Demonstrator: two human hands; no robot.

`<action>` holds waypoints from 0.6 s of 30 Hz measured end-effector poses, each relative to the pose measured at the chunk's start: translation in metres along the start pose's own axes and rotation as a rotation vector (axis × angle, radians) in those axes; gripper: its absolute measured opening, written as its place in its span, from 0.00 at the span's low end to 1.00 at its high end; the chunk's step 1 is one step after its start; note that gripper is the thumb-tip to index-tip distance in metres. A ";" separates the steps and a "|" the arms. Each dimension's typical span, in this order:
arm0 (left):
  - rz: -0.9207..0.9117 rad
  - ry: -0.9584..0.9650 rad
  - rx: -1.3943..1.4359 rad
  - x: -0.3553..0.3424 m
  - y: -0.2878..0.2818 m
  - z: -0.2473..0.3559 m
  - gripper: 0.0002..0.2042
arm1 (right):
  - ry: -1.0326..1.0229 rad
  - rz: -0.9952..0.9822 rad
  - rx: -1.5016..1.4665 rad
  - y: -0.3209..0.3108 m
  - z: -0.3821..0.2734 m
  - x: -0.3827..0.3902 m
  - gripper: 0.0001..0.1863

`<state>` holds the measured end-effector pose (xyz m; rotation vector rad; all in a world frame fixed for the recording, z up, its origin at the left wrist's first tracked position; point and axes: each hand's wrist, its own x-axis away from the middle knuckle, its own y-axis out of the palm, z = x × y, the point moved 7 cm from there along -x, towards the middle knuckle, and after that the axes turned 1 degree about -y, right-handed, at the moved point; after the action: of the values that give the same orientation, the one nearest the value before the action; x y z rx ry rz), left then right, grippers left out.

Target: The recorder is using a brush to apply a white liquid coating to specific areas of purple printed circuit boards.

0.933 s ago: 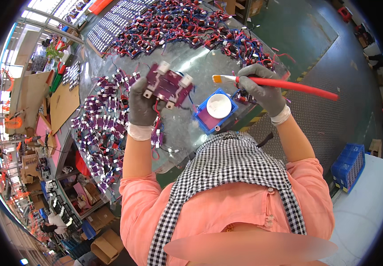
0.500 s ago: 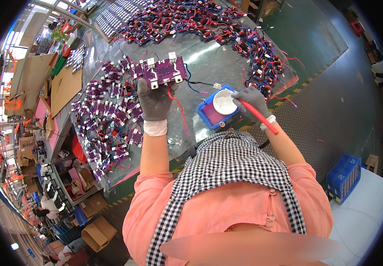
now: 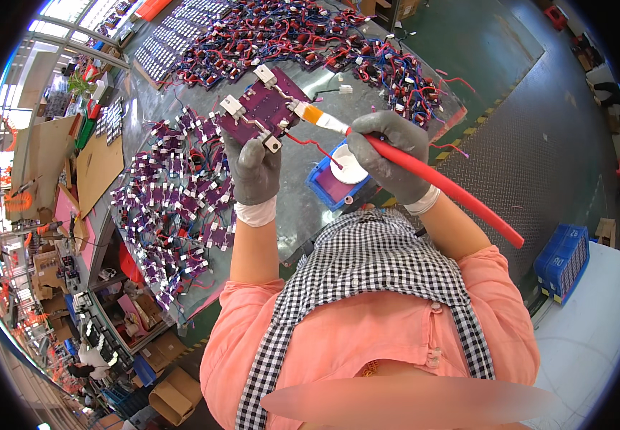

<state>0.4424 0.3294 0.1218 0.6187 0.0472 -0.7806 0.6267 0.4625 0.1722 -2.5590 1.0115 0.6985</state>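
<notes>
My left hand [image 3: 256,175] clasps board [image 3: 263,107], most fingertips hidden; right hand [image 3: 392,158] closed round brush [image 3: 442,185], since lifted from cup [image 3: 350,170].

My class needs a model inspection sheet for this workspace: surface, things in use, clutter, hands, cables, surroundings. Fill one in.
Surface: grey table, light reflecting off it.
Things in use: purple circuit board; red-handled brush, bristles at the board's right edge, contact unclear; white pot in a blue tray.
Clutter: heaped boards at left; a tangle of wired boards along the far side.
Hands: both gloved; left hand grips the board, right hand the brush.
Cables: a red wire trails from the held board toward the pot.
Surroundings: blue crate at right; open cardboard box at lower left.
</notes>
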 end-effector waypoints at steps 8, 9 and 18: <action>-0.026 -0.022 0.152 0.000 0.010 0.003 0.35 | -0.062 0.011 0.048 0.008 -0.012 -0.004 0.09; -0.015 0.011 0.154 -0.001 0.013 0.007 0.35 | -0.062 0.011 0.049 0.008 -0.009 -0.002 0.09; 0.009 0.046 0.054 0.000 0.007 0.003 0.35 | -0.044 -0.127 -0.327 0.034 -0.021 0.005 0.11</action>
<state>0.4466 0.3313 0.1281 0.6879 0.0653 -0.7612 0.6125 0.4262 0.1840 -2.8383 0.7649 0.9485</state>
